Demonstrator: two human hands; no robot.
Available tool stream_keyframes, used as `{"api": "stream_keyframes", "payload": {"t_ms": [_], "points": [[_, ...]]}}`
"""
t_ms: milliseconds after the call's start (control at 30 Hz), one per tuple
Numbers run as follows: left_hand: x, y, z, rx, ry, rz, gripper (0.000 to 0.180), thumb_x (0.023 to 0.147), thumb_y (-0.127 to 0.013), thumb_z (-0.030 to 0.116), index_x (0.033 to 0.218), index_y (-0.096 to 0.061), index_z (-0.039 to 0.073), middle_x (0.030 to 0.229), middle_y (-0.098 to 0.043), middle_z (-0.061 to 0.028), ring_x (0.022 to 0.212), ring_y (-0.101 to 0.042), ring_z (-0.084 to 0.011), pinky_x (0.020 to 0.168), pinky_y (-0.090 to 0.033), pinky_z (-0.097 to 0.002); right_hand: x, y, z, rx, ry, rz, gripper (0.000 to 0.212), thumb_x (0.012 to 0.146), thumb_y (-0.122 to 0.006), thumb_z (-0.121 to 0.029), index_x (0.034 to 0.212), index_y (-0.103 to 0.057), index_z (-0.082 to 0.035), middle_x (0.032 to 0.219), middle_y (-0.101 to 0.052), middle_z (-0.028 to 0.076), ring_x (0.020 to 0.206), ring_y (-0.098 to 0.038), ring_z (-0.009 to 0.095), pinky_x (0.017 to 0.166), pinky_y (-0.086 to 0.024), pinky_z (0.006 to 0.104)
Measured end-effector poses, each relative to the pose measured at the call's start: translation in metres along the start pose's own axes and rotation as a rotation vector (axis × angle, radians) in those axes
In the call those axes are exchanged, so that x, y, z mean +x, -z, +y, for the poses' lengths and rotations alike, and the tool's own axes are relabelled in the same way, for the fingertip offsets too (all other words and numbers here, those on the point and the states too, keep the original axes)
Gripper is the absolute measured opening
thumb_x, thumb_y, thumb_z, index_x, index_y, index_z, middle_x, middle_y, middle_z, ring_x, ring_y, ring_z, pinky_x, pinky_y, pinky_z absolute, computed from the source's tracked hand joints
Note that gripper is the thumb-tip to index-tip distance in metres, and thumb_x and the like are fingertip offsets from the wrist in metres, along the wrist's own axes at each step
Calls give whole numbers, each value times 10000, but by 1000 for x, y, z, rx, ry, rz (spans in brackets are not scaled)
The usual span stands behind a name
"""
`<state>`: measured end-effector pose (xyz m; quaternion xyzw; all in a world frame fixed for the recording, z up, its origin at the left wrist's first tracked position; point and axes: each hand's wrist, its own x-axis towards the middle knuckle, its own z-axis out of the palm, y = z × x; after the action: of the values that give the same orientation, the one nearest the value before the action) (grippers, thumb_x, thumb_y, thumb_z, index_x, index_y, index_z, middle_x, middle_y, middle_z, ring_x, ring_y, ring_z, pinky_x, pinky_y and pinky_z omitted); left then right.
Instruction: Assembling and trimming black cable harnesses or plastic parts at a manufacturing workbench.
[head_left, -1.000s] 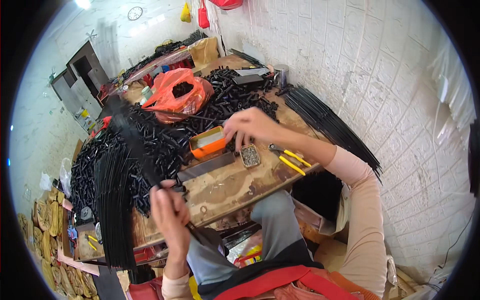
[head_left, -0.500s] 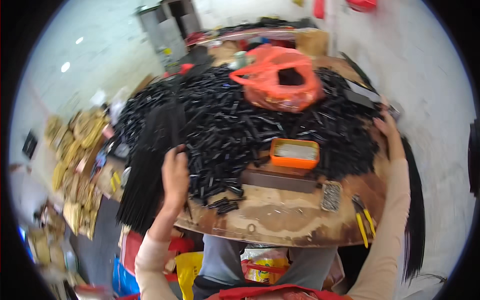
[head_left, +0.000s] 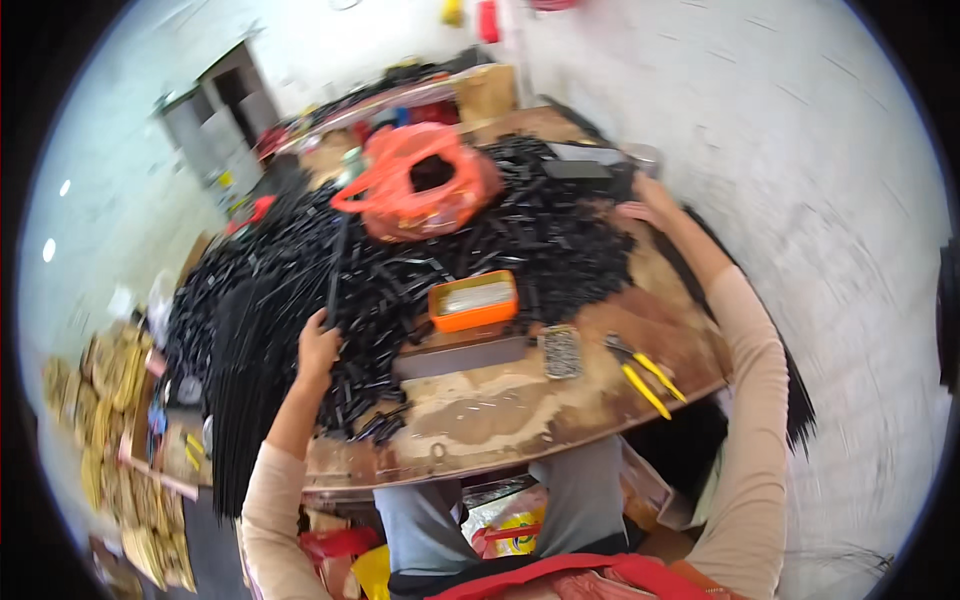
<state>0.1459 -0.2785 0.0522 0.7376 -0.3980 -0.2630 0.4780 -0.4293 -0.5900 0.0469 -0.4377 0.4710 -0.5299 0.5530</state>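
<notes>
Over black pile (head_left: 570, 250), left hand (head_left: 318, 346) grips dark strip (head_left: 337, 270); right hand (head_left: 652, 205) blurred near tin (head_left: 642, 157), grip unclear.

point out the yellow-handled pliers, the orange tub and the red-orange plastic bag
Yellow-handled pliers (head_left: 644, 389): head view, on the left one of the two grips
Orange tub (head_left: 475, 318): head view, on the front wall
Red-orange plastic bag (head_left: 428, 208): head view, on the front, below the dark opening

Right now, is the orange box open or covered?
Open: the orange box has no lid on, and pale contents show inside its rim.
</notes>
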Motion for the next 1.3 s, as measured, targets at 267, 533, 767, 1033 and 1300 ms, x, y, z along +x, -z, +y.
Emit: {"api": "stream_keyframes", "payload": {"t_ms": [267,533,767,1033,1300], "points": [[-77,-55,96,351,-878,52,358,765,-587,-14,1104,-675,59,1099,-639,-147,1084,-553,-319,971,-413,-407,-207,-7,-64,-169,-22,-234,460,994,-462,-502,875,-432,-58,907,-590,240,836,-694,345,720,-610,401],[-208,-101,208,206,-1286,-555,593,767,-767,160,1323,-561,143,1257,-573,-125,1201,-482,-314,1057,-347,-412,-398,-45,-63,-122,-173,-527,339,1032,-439,-356,904,-432,-42,908,-618,225,834,-698,339,732,-603,401],[-271,-47,201,649,-1266,-1200,905,686,-833,249,1465,-393,114,1387,-480,-136,1325,-382,-338,1111,-306,-430,-526,-69,-28,-184,-387,-762,318,1044,-408,-281,1022,-488,26,957,-642,206,865,-698,307,790,-579,380],[-315,-8,143,604,-1243,-1139,704,610,-827,229,1223,-527,56,1074,-504,-157,1063,-504,-351,925,-432,-435,-563,-87,11,-289,-410,-962,362,1051,-413,-312,1015,-528,30,919,-636,135,855,-686,217,775,-572,314],[-302,21,115,426,-936,-1103,760,629,-799,205,1298,-479,40,1187,-532,-147,1110,-530,-298,944,-456,-363,-558,-111,21,-388,-378,-948,350,1055,-382,-241,1025,-552,64,965,-616,138,895,-678,227,812,-548,311]]}}
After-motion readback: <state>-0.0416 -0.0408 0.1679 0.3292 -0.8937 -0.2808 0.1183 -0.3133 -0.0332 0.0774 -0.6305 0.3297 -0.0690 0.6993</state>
